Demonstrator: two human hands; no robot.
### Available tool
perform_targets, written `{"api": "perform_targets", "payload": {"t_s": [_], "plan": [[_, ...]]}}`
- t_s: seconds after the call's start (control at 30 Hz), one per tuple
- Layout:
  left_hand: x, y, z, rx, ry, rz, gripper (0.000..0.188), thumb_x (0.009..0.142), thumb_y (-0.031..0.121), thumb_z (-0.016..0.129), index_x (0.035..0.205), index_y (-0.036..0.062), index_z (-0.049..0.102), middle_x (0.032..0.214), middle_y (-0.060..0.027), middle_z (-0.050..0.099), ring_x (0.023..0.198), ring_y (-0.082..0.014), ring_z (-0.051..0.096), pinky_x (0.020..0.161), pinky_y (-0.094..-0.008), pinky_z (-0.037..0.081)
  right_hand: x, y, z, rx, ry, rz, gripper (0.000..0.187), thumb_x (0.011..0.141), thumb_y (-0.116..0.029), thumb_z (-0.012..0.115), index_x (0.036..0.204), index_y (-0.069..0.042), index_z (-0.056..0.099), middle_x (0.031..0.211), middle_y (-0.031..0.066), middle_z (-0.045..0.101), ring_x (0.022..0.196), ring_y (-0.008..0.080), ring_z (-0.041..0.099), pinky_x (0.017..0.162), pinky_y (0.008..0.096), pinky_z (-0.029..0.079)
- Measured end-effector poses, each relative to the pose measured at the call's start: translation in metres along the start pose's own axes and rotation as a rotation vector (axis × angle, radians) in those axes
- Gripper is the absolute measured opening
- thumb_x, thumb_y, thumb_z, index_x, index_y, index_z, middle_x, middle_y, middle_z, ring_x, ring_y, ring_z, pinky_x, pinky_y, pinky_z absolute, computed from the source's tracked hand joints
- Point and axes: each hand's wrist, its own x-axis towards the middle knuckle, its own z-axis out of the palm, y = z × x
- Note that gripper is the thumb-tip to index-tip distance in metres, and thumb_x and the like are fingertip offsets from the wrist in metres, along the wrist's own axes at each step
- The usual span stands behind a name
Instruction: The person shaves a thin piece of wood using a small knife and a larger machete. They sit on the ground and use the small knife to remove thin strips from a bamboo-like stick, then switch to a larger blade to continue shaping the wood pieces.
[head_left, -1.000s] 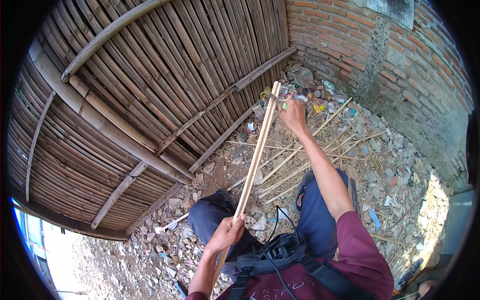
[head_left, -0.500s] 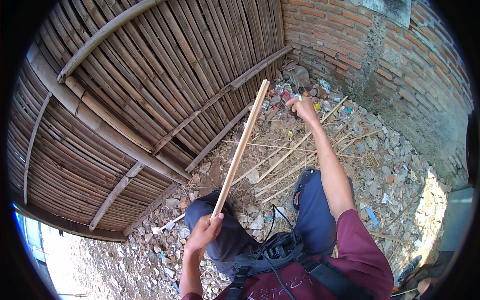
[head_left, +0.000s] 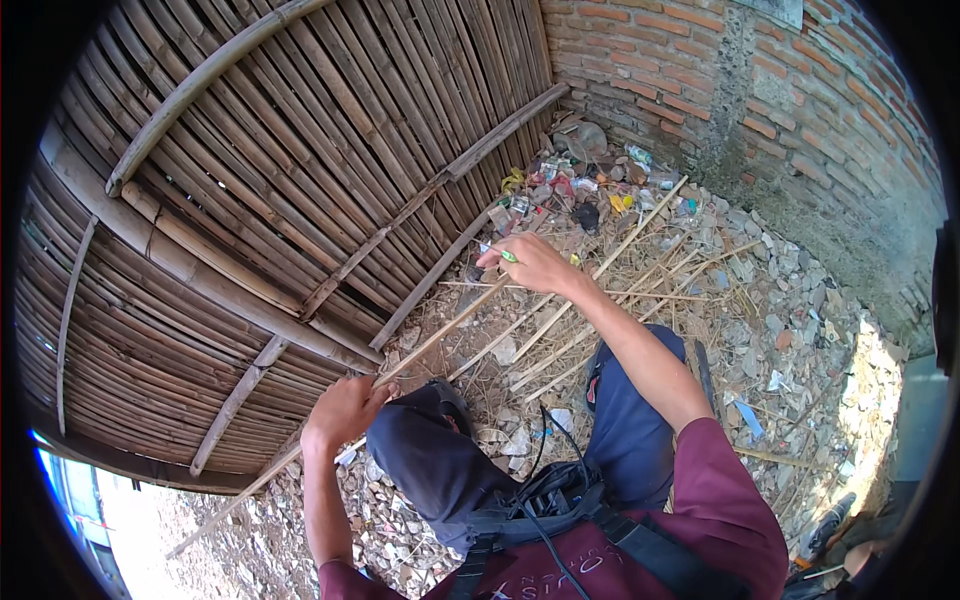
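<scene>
A long pale wooden strip (head_left: 445, 328) slants from the lower left up toward the middle, passing through my left hand (head_left: 345, 410). My left fingers are closed around it, beside my left knee. Over the strip's far end is my right hand (head_left: 540, 265), its fingers bent. Between those fingers shows a slim green-and-white pen-like thing (head_left: 509, 256); its exact kind is too small to tell. Whether my right fingertips also touch the strip is hidden under the hand.
Several thin strips (head_left: 560, 312) lie crossed on the rubble ground (head_left: 780, 330) in front of me. A bamboo-slat wall (head_left: 350, 130) leans at the left. A brick wall (head_left: 660, 60) closes the far side, with litter (head_left: 580, 190) heaped in the corner.
The strip has swung down from steeply raised to a lower slant, its near end now out past my left hand. My left hand moved left and up; my right hand came left and nearer, over the strip's end.
</scene>
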Motion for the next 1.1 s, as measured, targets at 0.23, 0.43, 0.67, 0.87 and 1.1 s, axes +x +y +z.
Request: {"api": "perform_targets", "payload": {"t_s": [0.23,0.43,0.67,0.87,1.1], "plan": [[0.000,0.036,-0.066,0.217,-0.019,-0.066,0.049,0.100,0.048,0.057,0.105,0.0028,0.075,0.084,-0.0255,0.071,0.087,-0.0422,0.071,0.086,-0.0531,0.054,-0.007,-0.016,0.025,0.503,-0.444,0.042,0.040,0.094,-0.020,0.045,0.111,0.000,0.075,0.093,0.0144,0.078,0.085,0.0263,0.075,0.087,0.0431,0.057],[0.006,0.058,-0.106,0.246,0.266,-0.078,0.030,0.091,0.030,0.073,0.108,0.0057,0.074,0.085,-0.0193,0.074,0.088,-0.0358,0.073,0.087,-0.0484,0.055,-0.007,-0.024,0.033,0.833,-0.445,0.273,0.033,0.100,-0.021,0.047,0.111,-0.003,0.071,0.070,0.0068,0.066,0.060,0.0117,0.063,0.055,0.0278,0.051],[0.003,0.106,-0.113,0.093,1.271,0.480,0.025,0.080,0.005,0.078,0.102,0.0033,0.066,0.094,-0.0116,0.067,0.087,-0.0286,0.065,0.085,-0.0427,0.050,-0.010,-0.017,0.013,1.079,-0.243,0.322,0.026,0.100,-0.020,0.048,0.100,0.000,0.065,0.070,0.0038,0.057,0.054,0.0084,0.053,0.047,0.0232,0.036],[0.019,0.099,-0.043,-0.372,1.431,0.587,0.027,0.083,0.002,0.068,0.105,0.0022,0.052,0.107,-0.0134,0.055,0.097,-0.0236,0.051,0.090,-0.0348,0.042,-0.004,-0.027,-0.004,1.301,0.040,0.243,0.024,0.104,-0.021,0.045,0.105,-0.002,0.058,0.069,0.0019,0.053,0.054,0.0078,0.047,0.046,0.0232,0.032],[0.105,0.105,-0.002,-0.784,0.741,0.315,0.057,0.096,0.037,0.070,0.140,0.0052,0.052,0.131,-0.0118,0.055,0.117,-0.0250,0.052,0.097,-0.0403,0.045,-0.007,-0.025,0.011,1.421,0.200,0.256,0.024,0.105,-0.023,0.042,0.103,-0.004,0.057,0.068,0.0008,0.051,0.054,0.0086,0.048,0.047,0.0242,0.033]]}}
